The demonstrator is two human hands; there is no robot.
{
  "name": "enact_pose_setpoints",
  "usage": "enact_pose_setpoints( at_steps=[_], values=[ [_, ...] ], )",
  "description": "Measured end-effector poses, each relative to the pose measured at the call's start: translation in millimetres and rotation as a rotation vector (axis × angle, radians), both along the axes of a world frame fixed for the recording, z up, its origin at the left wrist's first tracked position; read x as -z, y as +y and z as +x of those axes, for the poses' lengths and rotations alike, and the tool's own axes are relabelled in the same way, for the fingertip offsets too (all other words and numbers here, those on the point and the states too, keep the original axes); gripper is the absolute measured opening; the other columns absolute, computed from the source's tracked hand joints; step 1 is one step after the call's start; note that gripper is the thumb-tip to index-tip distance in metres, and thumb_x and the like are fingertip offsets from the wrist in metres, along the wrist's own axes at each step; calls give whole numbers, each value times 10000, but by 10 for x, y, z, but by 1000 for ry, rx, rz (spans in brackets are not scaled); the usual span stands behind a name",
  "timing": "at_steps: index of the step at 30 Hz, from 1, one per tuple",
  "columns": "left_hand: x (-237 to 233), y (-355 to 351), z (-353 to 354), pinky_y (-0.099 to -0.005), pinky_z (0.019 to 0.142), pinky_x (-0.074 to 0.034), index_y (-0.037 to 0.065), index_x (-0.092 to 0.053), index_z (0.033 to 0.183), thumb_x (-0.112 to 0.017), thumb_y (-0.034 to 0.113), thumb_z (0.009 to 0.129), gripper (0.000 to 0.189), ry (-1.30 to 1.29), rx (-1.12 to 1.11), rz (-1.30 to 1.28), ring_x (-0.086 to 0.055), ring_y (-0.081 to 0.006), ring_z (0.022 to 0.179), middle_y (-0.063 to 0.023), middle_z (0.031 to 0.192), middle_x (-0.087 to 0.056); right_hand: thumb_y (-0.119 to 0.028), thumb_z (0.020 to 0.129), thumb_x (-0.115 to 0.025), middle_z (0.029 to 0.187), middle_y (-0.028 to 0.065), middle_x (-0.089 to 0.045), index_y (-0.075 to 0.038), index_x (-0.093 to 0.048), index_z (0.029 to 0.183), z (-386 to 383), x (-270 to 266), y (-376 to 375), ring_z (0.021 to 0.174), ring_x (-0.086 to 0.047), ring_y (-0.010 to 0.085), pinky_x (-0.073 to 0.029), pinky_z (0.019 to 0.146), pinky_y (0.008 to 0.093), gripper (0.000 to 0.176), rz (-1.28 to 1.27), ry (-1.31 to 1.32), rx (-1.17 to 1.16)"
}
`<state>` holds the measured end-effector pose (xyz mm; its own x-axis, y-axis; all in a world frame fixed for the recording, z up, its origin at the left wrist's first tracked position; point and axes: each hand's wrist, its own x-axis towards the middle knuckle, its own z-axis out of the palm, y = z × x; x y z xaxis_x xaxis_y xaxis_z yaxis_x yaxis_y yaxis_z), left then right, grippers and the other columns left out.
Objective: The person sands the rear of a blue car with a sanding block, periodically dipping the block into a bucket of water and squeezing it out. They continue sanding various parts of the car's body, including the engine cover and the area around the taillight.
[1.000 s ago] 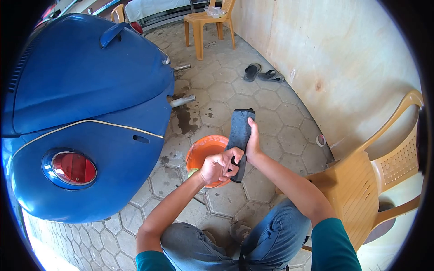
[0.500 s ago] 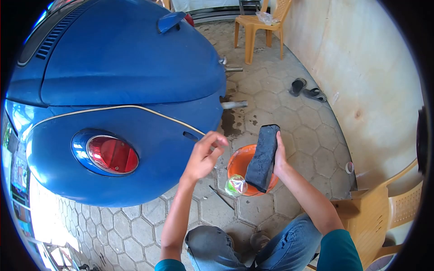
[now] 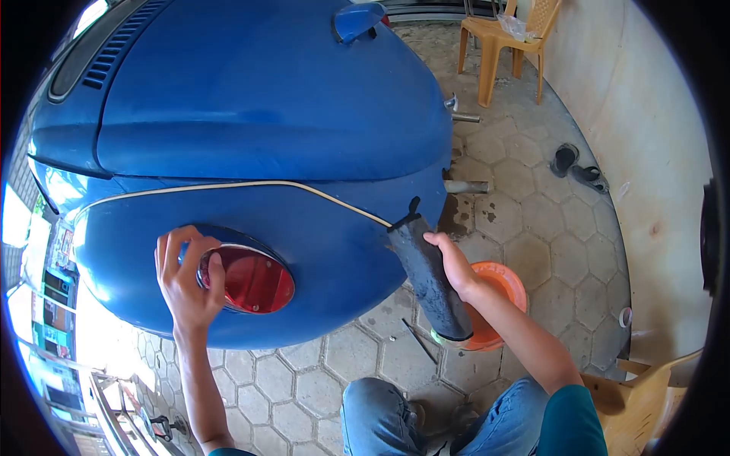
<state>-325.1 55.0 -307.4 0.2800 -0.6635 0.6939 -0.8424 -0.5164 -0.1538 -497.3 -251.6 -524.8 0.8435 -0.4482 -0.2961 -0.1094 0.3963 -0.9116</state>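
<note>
My right hand [image 3: 452, 271] grips a long dark grey block [image 3: 430, 277], held tilted in front of the blue car's rear fender [image 3: 350, 266]. My left hand [image 3: 186, 277] is at the near edge of the red tail light [image 3: 255, 281], its fingers apart and slightly curled, with nothing held in them. A thin cream-coloured cord [image 3: 251, 183] runs along the fender seam, ending near the top of the block. Partly behind the block and my right forearm stands an orange basin [image 3: 509, 285].
A thin dark stick [image 3: 419, 340] lies on the hexagonal paving [image 3: 304, 387]. Black sandals [image 3: 566, 159] rest beside the pale wall [image 3: 646, 167]. One yellow plastic chair [image 3: 506, 38] stands at the back, another [image 3: 639, 406] at the lower right. Exhaust pipes [image 3: 466, 187] stick out from the car.
My left hand has moved left from the fender's edge to the tail light. My right hand has brought the block from over the basin towards the fender. The view has shifted left.
</note>
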Motion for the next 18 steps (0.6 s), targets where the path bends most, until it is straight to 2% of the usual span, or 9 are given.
enact_pose_setpoints(
  at_steps=[2, 3, 7, 10, 11, 12, 14, 17, 18],
  values=[
    [-199, 8, 256, -441, 822, -486, 56, -714, 888, -639, 84, 813, 110, 142, 27, 48, -602, -333, 901, -127, 960, -636, -549, 961, -524, 1023, 115, -714, -31, -683, 1178, 214, -435, -48, 872, -691, 201, -544, 783, 342, 584, 344, 23, -128],
    [-270, -3, 361, -441, 826, -487, 53, -717, 897, -640, 88, 826, 111, 208, 42, 68, -606, -338, 903, -130, 963, -643, -560, 971, -452, 1130, 155, -696, 2, -600, 1307, 313, -561, -89, 922, -688, 245, -554, 815, 370, 671, 365, -66, -227],
    [-337, 29, 647, -426, 830, -495, 54, -734, 904, -639, 113, 853, 123, 331, 87, 224, -634, -329, 908, -118, 955, -692, -536, 965, -483, 1091, 147, -703, 15, -575, 1340, 593, -1109, -41, 892, -691, 223, -553, 791, 372, 672, 396, -408, -238],
    [-254, 125, 691, -439, 841, -497, 47, -742, 854, -645, 170, 855, 157, 505, 93, 173, -641, -327, 863, -114, 915, -715, -448, 984, -557, 1025, 131, -687, -24, -569, 1328, 759, -1316, 139, 820, -697, 229, -568, 757, 385, 546, 179, -347, -226],
    [-237, 152, 649, -443, 858, -498, 44, -749, 888, -644, 166, 846, 167, 492, 93, 169, -643, -331, 889, -128, 948, -716, -409, 996, -597, 1122, 126, -666, -26, -501, 1453, 831, -1322, 192, 953, -695, 241, -550, 856, 370, 604, -18, -408, -290],
    [-233, 177, 584, -448, 874, -499, 41, -757, 922, -643, 162, 837, 186, 480, 90, 167, -645, -335, 915, -141, 980, -716, -406, 1004, -620, 1234, 146, -631, -23, -417, 1549, 920, -1304, 364, 1102, -647, 254, -512, 951, 370, 696, -248, -503, -181],
    [-211, 228, 488, -458, 897, -500, 47, -760, 971, -636, 205, 851, 233, 457, 91, 162, -650, -341, 951, -145, 1029, -712, -420, 1000, -653, 1334, 181, -578, -26, -374, 1585, 988, -1280, 517, 1218, -582, 309, -470, 1033, 392, 758, -683, -476, -100],
    [-184, 299, 517, -475, 948, -495, 53, -757, 1048, -610, 283, 884, 319, 397, 136, 185, -652, -359, 1026, -151, 1099, -703, -447, 980, -683, 1357, 209, -559, -65, -436, 1562, 1100, -1061, 728, 1212, -572, 359, -471, 1021, 442, 739, -1142, -529, 37],
    [-163, 339, 533, -482, 968, -493, 55, -755, 1074, -598, 312, 898, 349, 376, 150, 199, -652, -366, 1055, -153, 1122, -699, -456, 975, -687, 1363, 208, -554, -82, -450, 1557, 1107, -964, 773, 1207, -570, 366, -469, 1018, 456, 731, -1215, -507, 42]
  ],
)
